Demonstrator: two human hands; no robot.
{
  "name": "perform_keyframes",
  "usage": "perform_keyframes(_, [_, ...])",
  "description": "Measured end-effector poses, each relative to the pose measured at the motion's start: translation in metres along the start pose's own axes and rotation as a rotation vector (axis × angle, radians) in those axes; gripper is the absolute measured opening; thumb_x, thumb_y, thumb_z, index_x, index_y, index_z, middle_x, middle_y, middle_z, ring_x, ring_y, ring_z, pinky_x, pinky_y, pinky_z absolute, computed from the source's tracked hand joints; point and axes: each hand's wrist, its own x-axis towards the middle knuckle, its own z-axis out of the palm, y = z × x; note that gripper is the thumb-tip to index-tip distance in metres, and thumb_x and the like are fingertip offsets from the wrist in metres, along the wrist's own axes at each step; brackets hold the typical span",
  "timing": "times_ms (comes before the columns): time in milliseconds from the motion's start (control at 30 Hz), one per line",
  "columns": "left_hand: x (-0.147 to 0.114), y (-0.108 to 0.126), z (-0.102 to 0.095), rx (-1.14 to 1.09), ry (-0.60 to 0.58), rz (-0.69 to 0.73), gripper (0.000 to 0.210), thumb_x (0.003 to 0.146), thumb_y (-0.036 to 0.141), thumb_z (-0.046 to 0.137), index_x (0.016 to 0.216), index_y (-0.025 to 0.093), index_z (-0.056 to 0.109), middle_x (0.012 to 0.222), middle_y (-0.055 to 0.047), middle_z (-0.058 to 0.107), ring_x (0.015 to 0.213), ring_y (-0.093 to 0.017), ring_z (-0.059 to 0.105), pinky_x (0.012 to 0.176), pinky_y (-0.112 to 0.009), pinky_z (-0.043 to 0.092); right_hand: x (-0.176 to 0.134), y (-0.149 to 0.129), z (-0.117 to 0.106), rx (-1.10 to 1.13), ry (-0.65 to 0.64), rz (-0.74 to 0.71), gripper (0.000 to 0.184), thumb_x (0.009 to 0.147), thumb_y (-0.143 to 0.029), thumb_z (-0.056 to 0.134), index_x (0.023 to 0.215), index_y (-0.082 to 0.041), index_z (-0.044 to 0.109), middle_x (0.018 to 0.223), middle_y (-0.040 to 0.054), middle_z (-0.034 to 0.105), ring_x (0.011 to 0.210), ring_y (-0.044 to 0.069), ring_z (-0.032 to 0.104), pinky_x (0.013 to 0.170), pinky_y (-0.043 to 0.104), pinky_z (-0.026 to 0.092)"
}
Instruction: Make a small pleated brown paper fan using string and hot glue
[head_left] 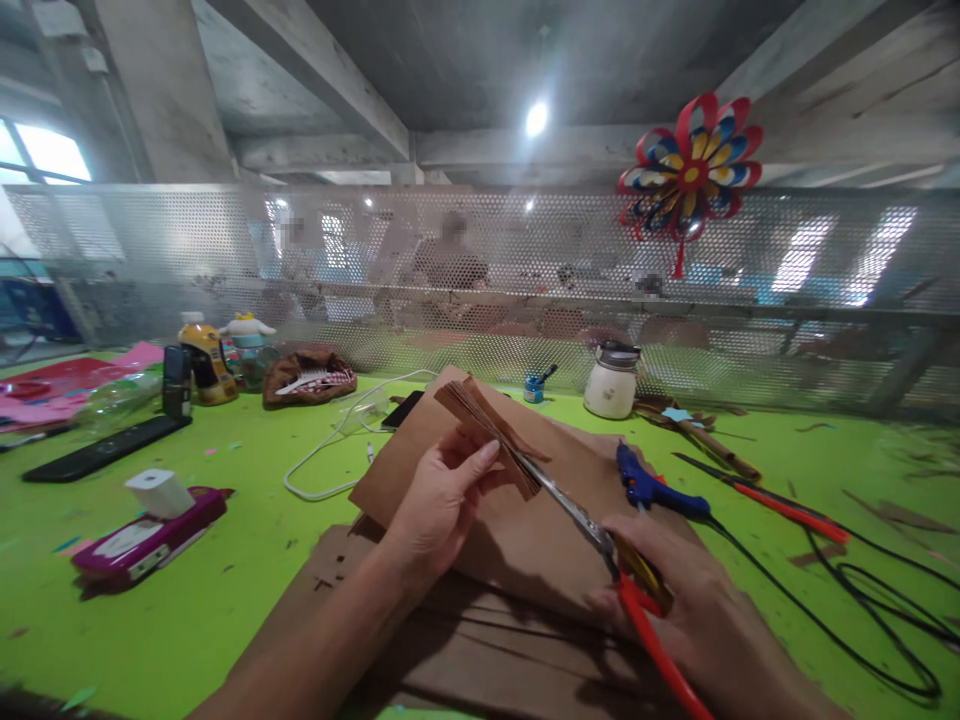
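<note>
The left hand (435, 495) pinches folded brown paper (466, 403) between closed fingers (480, 461). The right hand (679, 570) curls its fingers round scissors (602, 538), blades against the paper beside the left thumb. Larger sheets (405, 462) lie beneath the fingers, on the worktop (247, 590).

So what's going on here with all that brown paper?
The person's left hand pinches a small stack of brown paper, and the right hand grips scissors with their blades at that stack. It's hard to see how far any cut goes. Bigger brown sheets lie underneath, on the green table.
</note>
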Motion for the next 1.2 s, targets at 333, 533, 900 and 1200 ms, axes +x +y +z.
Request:
perform_keyframes(333, [-0.003, -0.003, 0.004, -0.024, -0.017, -0.005, 0.022, 0.071, 0.012, 0.069, 0.092, 0.015, 0.066, 0.090, -0.004, 0.067, 0.082, -0.016, 0.062, 0.075, -0.034, 0.053, -0.001, -0.007, 0.001, -0.003, 0.093, -0.020, 0.030, 0.073, -0.035, 0.065, 0.100, -0.022, 0.062, 0.087, 0.0021, 0.069, 0.067, 0.016, 0.064, 0.054, 0.022, 0.049])
perform_keyframes(533, [-0.003, -0.003, 0.003, -0.018, -0.026, -0.008, 0.022, 0.071, 0.012, 0.069, 0.093, 0.015, 0.064, 0.091, -0.005, 0.067, 0.082, -0.017, 0.062, 0.075, -0.033, 0.052, -0.002, -0.004, 0.001, 0.019, 0.091, -0.048, 0.027, 0.072, -0.031, 0.065, 0.097, -0.022, 0.063, 0.080, 0.0008, 0.069, 0.067, 0.016, 0.064, 0.057, 0.022, 0.050])
perform_keyframes(900, [-0.008, -0.008, 0.007, 0.048, -0.027, -0.038, 0.028, 0.069, 0.015, 0.072, 0.095, 0.014, 0.062, 0.088, -0.006, 0.064, 0.077, -0.015, 0.061, 0.060, -0.024, 0.049, 0.001, -0.006, 0.000, -0.010, 0.042, -0.032, 0.028, 0.075, -0.033, 0.061, 0.099, -0.021, 0.062, 0.085, 0.0029, 0.069, 0.067, 0.015, 0.064, 0.055, 0.021, 0.050])
perform_keyframes(1200, [-0.010, -0.005, 0.012, 0.051, -0.072, 0.002, 0.038, 0.071, 0.015, 0.069, 0.106, 0.021, 0.055, 0.089, -0.003, 0.063, 0.084, -0.018, 0.062, 0.066, -0.026, 0.048, -0.001, -0.007, 0.001, 0.030, 0.047, -0.099, 0.024, 0.079, -0.033, 0.058, 0.098, -0.019, 0.060, 0.069, 0.0013, 0.064, 0.058, 0.015, 0.060, 0.052, 0.022, 0.049])
